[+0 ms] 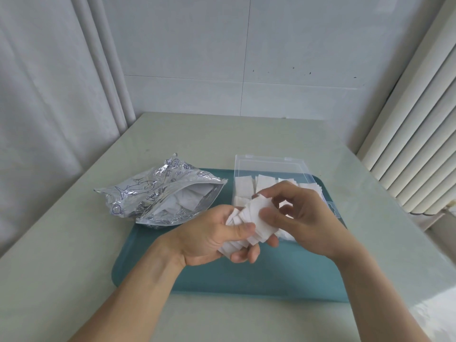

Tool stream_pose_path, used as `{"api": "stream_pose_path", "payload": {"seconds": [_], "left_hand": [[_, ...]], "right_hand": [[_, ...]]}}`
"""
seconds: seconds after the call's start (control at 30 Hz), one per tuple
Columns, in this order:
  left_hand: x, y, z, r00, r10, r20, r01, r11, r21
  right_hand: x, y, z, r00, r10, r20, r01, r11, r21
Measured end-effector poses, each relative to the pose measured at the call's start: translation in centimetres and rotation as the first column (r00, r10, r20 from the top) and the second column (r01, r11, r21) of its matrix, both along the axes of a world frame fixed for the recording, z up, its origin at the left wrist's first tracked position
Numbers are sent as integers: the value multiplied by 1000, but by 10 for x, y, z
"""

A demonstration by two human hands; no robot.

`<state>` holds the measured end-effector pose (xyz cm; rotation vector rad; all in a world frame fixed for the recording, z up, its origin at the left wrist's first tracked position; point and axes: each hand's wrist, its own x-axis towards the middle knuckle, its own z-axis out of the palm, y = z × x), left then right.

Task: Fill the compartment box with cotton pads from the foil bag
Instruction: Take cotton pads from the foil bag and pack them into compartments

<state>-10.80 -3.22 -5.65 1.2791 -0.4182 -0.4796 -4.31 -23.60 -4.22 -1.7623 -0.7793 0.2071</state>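
Observation:
My left hand (209,236) cups a fanned stack of white square cotton pads (249,218), with its thumb over the stack. My right hand (299,217) pinches the upper end of the same stack between thumb and fingers. Both hands hover over the teal tray (153,267), in front of the clear compartment box (271,166). Its lid stands open at the back, and white pads fill its visible compartments. The silver foil bag (158,191) lies on its side at the left, mouth open toward the box, with more pads inside.
The tray sits on a pale table (61,243). Curtains hang at the left, a white radiator (419,144) stands at the right, and a tiled wall is behind.

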Motion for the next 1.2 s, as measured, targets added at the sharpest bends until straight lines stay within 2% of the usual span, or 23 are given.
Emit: {"api": "stream_pose_path", "payload": {"seconds": [0.1,0.2,0.23,0.3,0.37,0.4,0.47,0.53,0.63,0.73,0.83,1.03,1.2], "left_hand": [[0,1,0,1000,-10,-20,9,999,-54],[1,2,0,997,12,-77,-21,994,-105],[1,1,0,993,47,-109,-59,992,-112],[3,-2,0,971,198,-131,-211,974,-88],[5,-7,-2,916,394,-77,-398,916,-44],[6,-10,-1,889,455,-54,-457,888,-41],[6,-13,-1,866,499,-21,-500,866,-23],[4,-12,0,881,471,38,-472,879,69],[1,-11,1,913,383,140,-408,868,284],[-1,-12,1,906,384,180,-424,805,416],[-1,-12,0,885,412,215,-464,763,449],[-1,-13,3,844,505,181,-534,753,385],[-2,-8,1,888,443,120,-446,771,454]], "right_hand": [[1,2,0,998,-30,63,23,992,120],[0,1,1,993,-29,118,8,985,174],[1,0,2,995,-35,89,14,974,226],[3,-2,6,997,-15,-71,44,906,422],[7,-8,8,961,57,-270,112,812,572],[8,-10,9,936,75,-345,154,793,590],[7,-10,8,932,-20,-361,191,874,446],[1,-4,9,972,-149,-184,186,961,204],[-5,2,10,991,-135,17,134,991,18],[-4,0,10,992,-124,24,126,987,-102],[-3,0,7,989,-138,62,145,980,-138],[1,-3,4,994,-92,61,100,984,-146],[0,-4,1,995,11,95,14,967,-255]]}}
